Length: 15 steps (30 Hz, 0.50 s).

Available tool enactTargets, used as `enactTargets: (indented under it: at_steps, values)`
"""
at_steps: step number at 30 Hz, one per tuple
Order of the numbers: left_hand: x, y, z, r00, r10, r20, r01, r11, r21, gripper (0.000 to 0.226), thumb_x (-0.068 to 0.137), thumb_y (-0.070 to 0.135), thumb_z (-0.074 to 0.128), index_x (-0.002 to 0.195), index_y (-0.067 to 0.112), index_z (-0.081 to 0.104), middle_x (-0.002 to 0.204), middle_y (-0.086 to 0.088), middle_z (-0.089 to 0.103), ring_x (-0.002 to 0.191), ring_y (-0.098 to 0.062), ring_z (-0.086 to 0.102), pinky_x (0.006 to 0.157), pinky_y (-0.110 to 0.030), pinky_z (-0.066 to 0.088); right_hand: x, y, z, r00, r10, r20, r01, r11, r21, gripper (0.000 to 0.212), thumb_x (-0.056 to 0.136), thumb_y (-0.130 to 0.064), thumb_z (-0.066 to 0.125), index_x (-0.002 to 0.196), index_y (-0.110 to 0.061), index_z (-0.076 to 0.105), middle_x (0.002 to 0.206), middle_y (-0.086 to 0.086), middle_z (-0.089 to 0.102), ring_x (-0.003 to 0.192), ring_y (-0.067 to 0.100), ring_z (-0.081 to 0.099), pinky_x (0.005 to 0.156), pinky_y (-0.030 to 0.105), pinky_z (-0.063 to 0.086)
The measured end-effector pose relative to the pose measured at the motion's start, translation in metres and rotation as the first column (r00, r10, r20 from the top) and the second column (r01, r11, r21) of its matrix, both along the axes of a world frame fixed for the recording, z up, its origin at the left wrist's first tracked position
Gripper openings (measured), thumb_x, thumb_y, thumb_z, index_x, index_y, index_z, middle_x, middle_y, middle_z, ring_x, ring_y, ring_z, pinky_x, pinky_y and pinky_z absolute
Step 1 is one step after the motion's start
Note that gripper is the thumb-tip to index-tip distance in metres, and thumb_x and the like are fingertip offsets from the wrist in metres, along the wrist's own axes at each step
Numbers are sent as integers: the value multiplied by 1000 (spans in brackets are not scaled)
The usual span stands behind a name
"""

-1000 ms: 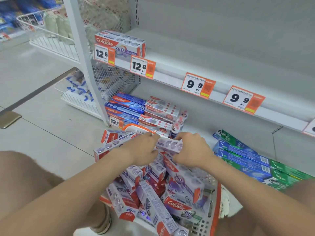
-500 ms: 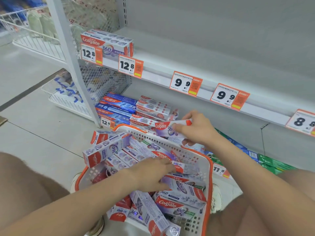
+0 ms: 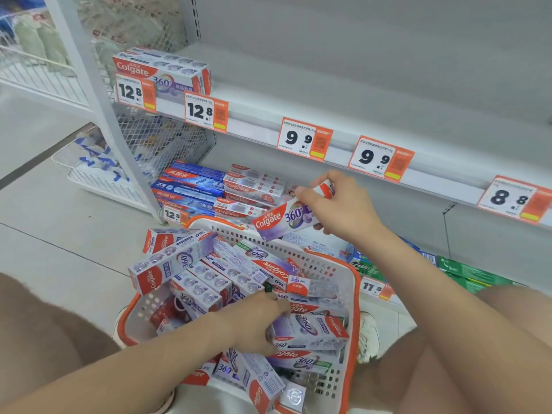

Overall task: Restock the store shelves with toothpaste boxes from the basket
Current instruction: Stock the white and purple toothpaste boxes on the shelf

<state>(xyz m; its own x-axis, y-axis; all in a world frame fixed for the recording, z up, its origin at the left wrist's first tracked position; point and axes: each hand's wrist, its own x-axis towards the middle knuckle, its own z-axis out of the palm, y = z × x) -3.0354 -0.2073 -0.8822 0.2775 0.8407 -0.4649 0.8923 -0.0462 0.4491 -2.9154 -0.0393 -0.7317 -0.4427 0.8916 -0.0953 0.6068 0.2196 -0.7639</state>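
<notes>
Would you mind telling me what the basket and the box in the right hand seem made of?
The basket looks like moulded plastic, white with an orange rim, its walls pierced by regular slots. The box in the right hand seems printed cardboard, slightly glossy, judging by its crisp folded edges.

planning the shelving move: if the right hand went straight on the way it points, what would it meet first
Likely the stacked Colgate boxes, just beyond the right hand and the held box; depth is unclear.
</notes>
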Motion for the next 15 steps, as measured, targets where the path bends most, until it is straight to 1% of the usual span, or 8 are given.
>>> enactTargets:
  at_steps: [2,3,4,5,7,10,13,15]
  values:
    - [1,-2,6,995,73,63,-73,997,-2,57,79,38,82,126,28,51,113,1,54,99,-19,55,81,-37,52,3,0,3,995,41,89,-49,995,90,23,89,-48,72,95,-30,59,70,-11,73,66,4,69,61,31,53]
    - [-1,-2,13,980,152,128,-152,988,-8,50,77,37,80,117,31,51,107,4,56,92,-17,58,75,-36,52,5,1,4,990,63,123,-76,991,108,20,88,-43,73,94,-30,59,69,-11,72,67,2,66,59,29,50]
    - [-4,1,21,945,253,206,-255,967,-16,42,77,38,78,110,33,53,100,5,59,86,-16,61,70,-35,51,7,1,5,987,80,142,-97,989,113,19,88,-39,74,94,-31,59,72,-10,72,69,2,66,58,29,49]
    - [-8,4,33,888,358,289,-367,930,-26,34,80,39,76,106,34,56,94,4,65,78,-16,63,67,-34,51,8,1,6,985,87,147,-103,988,112,18,87,-37,75,95,-32,59,77,-9,73,71,6,67,58,30,50]
    - [-21,12,58,733,543,411,-571,819,-63,19,89,44,71,102,32,64,89,-4,75,69,-20,68,66,-34,53,10,3,9,989,75,127,-87,992,92,19,87,-34,76,99,-31,61,85,-6,73,75,13,70,61,30,56]
    - [-47,18,88,488,719,495,-771,621,-142,25,96,46,64,103,22,70,90,-8,76,75,-23,76,76,-40,58,11,9,13,998,2,66,-7,998,68,25,87,-39,78,102,-27,62,88,-7,71,79,13,69,66,32,56]
    - [-65,20,107,217,804,553,-863,423,-276,25,99,42,61,105,21,72,87,-7,77,76,-25,78,78,-38,63,11,13,14,998,-57,29,53,994,100,35,89,-51,75,98,-20,61,86,-3,68,79,15,65,61,31,47]
    - [-72,22,117,55,811,583,-862,333,-382,23,101,37,60,107,17,70,89,-11,80,83,-33,79,81,-40,65,9,14,13,998,-60,-33,63,994,85,36,91,-54,72,100,-21,60,86,-3,66,73,15,62,58,31,42]
